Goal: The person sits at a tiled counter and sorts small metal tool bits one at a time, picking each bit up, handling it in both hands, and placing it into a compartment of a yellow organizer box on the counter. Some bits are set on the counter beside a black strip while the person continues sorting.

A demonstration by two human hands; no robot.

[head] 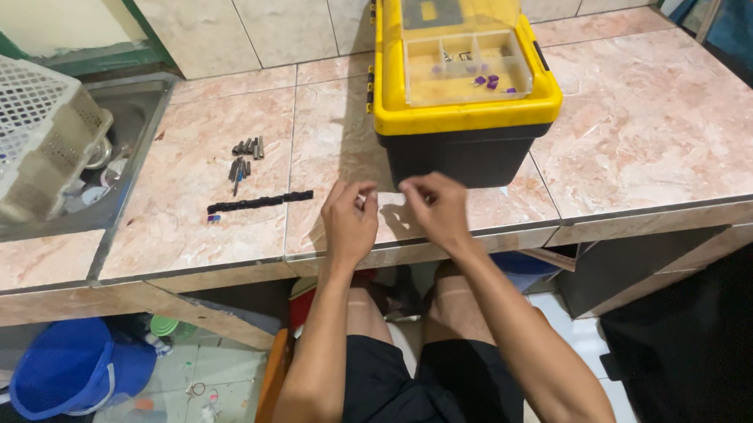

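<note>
Small object, hidden between fingertips, at the tiled counter's [647, 121] front edge.
Left hand [349, 220] and right hand [434, 207] pinch together; its axis cannot be told. Yellow-lidded black toolbox [463, 114] stands behind; black bit strip [260, 202] lies lengthwise left.

Evenly lit from above, moderately bright. Soft glare on the tiled counter [655, 121] and the clear lid of the yellow toolbox [465, 64]. Short shadow under the toolbox front, falling toward both hands. Deep shade beneath the counter, lower right nearly black. Slight wide-angle bowing at edges. Mild softness on fingers; small parts unresolved.
</note>
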